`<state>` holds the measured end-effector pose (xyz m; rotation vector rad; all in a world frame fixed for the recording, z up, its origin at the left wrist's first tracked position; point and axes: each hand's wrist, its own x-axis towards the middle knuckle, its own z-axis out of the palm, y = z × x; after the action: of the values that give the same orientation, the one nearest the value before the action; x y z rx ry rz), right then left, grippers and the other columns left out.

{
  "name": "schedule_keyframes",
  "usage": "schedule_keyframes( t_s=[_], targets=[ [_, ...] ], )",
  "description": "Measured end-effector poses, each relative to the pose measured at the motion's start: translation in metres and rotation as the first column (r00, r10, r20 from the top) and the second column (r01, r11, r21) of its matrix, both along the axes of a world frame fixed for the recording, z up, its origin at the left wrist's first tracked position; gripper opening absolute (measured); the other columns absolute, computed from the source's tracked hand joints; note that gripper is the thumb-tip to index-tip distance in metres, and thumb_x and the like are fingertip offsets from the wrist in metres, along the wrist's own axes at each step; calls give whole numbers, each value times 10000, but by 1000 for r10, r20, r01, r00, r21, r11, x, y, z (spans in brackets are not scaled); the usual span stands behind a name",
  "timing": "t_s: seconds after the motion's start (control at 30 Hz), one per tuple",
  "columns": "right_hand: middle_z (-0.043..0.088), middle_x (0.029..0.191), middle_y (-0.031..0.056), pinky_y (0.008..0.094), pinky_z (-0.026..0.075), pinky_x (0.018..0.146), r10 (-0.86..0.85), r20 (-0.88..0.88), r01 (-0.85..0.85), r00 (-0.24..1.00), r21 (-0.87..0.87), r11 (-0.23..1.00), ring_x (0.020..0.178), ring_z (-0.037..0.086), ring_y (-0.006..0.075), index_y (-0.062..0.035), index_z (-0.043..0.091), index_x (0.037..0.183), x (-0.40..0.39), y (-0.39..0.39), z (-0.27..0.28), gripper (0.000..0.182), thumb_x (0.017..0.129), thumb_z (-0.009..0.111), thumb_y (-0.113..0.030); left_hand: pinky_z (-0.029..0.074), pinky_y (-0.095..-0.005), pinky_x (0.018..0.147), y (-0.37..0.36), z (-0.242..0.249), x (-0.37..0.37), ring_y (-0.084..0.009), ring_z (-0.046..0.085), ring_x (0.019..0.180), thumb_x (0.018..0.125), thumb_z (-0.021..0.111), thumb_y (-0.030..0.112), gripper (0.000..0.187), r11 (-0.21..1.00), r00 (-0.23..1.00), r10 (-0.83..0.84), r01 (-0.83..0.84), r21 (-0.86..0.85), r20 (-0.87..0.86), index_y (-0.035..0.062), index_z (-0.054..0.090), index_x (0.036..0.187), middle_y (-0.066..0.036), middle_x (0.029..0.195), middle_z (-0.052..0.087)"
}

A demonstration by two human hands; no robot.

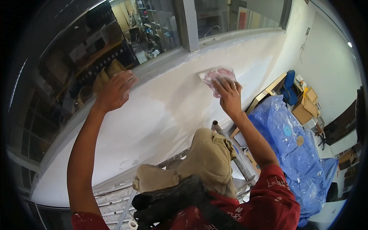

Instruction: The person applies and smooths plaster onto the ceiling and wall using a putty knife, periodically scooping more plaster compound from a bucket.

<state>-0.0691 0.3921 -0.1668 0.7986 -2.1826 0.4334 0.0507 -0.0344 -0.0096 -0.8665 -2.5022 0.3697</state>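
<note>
A reddish-white sanding sheet lies flat against the pale wall below the window frame. My right hand presses on it with the fingers spread over its surface. At the upper left, my left hand rests by the window ledge, its fingers close together and slightly bent, holding nothing visible. Damp-looking darker patches mark the wall between the two hands.
Window glass runs above the ledge. Metal scaffold pipes and a slatted platform are beneath my bent knees. On the right are a blue plastic sheet, cardboard boxes and a blue chair.
</note>
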Motion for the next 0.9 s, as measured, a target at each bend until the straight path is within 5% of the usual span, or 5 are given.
schedule_keyframes(
  t_s=[0.3, 0.7, 0.9],
  targets=[
    [626, 1276, 43, 487, 376, 991, 88, -150, -81, 985, 56, 995, 1177, 559, 272, -139, 632, 1262, 11, -44, 75, 490, 799, 572, 9, 333, -447, 1163, 5, 4, 4, -302, 428, 1366, 783, 600, 75, 610, 1000, 1000, 4, -4, 17, 21, 109, 513, 1386, -121, 1383, 516],
    [642, 1270, 36, 493, 387, 993, 73, -143, -60, 987, 93, 994, 1165, 567, 269, -144, 662, 1230, -14, -42, 69, 468, 793, 584, 6, 321, -449, 1173, 2, 2, 3, -296, 428, 1366, 785, 598, 81, 615, 1000, 1000, 11, -11, 28, 23, 107, 511, 1393, -120, 1372, 521],
    [634, 1294, 11, 485, 359, 1021, 102, -128, -89, 986, 106, 990, 1175, 544, 257, -172, 634, 1307, -38, -21, 67, 602, 745, 615, 40, 310, -451, 1181, 1, 2, 4, -301, 412, 1379, 794, 591, 81, 621, 999, 999, 37, -38, 13, 37, 106, 492, 1406, -125, 1396, 504]
  ],
)
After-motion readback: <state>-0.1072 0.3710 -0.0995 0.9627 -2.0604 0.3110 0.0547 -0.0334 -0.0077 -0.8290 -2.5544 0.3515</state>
